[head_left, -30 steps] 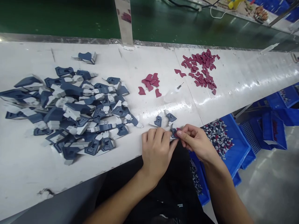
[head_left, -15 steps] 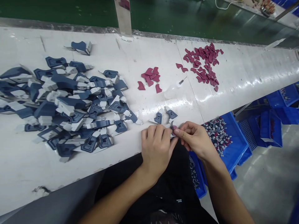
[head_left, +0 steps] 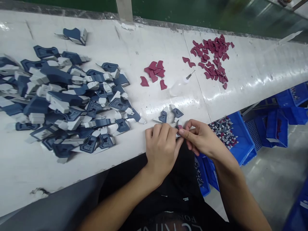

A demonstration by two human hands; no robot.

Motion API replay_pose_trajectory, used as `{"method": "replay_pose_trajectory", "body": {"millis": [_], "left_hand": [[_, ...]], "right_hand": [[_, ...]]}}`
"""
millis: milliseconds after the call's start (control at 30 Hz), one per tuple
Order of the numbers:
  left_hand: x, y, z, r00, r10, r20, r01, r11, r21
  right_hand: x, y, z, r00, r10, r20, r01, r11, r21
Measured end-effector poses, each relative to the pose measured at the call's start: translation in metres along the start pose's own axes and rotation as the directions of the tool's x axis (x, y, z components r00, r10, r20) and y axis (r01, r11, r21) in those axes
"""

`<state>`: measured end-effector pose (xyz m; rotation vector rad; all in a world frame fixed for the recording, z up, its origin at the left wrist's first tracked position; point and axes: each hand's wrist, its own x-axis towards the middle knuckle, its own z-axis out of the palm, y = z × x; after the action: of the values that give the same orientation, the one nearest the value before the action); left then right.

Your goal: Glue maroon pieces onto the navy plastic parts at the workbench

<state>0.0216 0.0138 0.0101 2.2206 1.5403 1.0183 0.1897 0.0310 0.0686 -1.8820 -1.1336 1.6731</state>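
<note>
At the table's front edge, my left hand (head_left: 160, 147) is closed around a small blue-and-grey part (head_left: 179, 125) with a maroon piece on it. My right hand (head_left: 201, 136) pinches the same part, thumb against the maroon piece. Fingers cover most of the part. Just behind my hands lie two more blue-and-grey parts, one at left (head_left: 163, 116) and one at right (head_left: 177, 112). A clear bottle (head_left: 178, 87) with a needle tip lies beyond them, beside a small group of maroon pieces (head_left: 153, 71).
A large heap of blue-and-grey parts (head_left: 62, 96) covers the left of the white table (head_left: 130, 146). Many maroon pieces (head_left: 216, 48) lie at the back right. Blue bins (head_left: 243, 141) with small parts stand below the table at right.
The camera view has shifted, so the heap and table appear slightly higher. Both hands hold the same part almost as before.
</note>
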Motion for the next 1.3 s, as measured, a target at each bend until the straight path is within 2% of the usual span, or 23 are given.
{"method": "replay_pose_trajectory", "body": {"millis": [200, 400, 500, 633, 700, 867, 1033, 1167, 1300], "left_hand": [[-0.001, 0.0, 0.001, 1.0, 0.0, -0.002, 0.0, 1.0, -0.015], [-0.002, -0.001, 0.001, 1.0, 0.013, -0.008, -0.013, 1.0, 0.013], [-0.003, -0.001, 0.0, 1.0, 0.015, 0.006, -0.015, 1.0, 0.018], [-0.003, 0.0, -0.001, 1.0, 0.031, 0.005, -0.031, 0.999, 0.007], [-0.003, -0.001, -0.001, 0.999, 0.037, -0.004, -0.037, 0.999, -0.028], [-0.001, -0.005, -0.009, 0.996, 0.088, 0.006, -0.084, 0.97, -0.228], [-0.001, -0.009, -0.016, 0.985, 0.169, 0.037, -0.14, 0.903, -0.406], [0.0, -0.008, -0.017, 0.989, 0.139, 0.042, -0.102, 0.872, -0.479], [0.001, -0.008, -0.017, 0.993, 0.108, 0.055, -0.062, 0.841, -0.537]], "right_hand": [[-0.003, -0.006, 0.001, 1.0, 0.02, 0.013, -0.019, 0.996, -0.091], [0.0, -0.009, -0.003, 0.996, 0.002, 0.089, 0.007, 0.994, -0.105], [-0.001, -0.008, -0.002, 0.996, -0.016, 0.089, 0.024, 0.995, -0.098], [-0.004, -0.003, 0.005, 0.997, -0.071, 0.036, 0.074, 0.994, -0.084], [-0.006, 0.004, 0.008, 0.995, -0.099, 0.01, 0.1, 0.995, -0.014], [-0.011, 0.028, 0.013, 0.991, -0.124, -0.052, 0.13, 0.979, 0.156], [-0.013, 0.042, 0.022, 0.955, -0.287, -0.075, 0.296, 0.913, 0.279], [-0.01, 0.046, 0.037, 0.932, -0.294, -0.212, 0.357, 0.841, 0.406], [-0.01, 0.047, 0.047, 0.899, -0.281, -0.337, 0.413, 0.802, 0.432]]}}
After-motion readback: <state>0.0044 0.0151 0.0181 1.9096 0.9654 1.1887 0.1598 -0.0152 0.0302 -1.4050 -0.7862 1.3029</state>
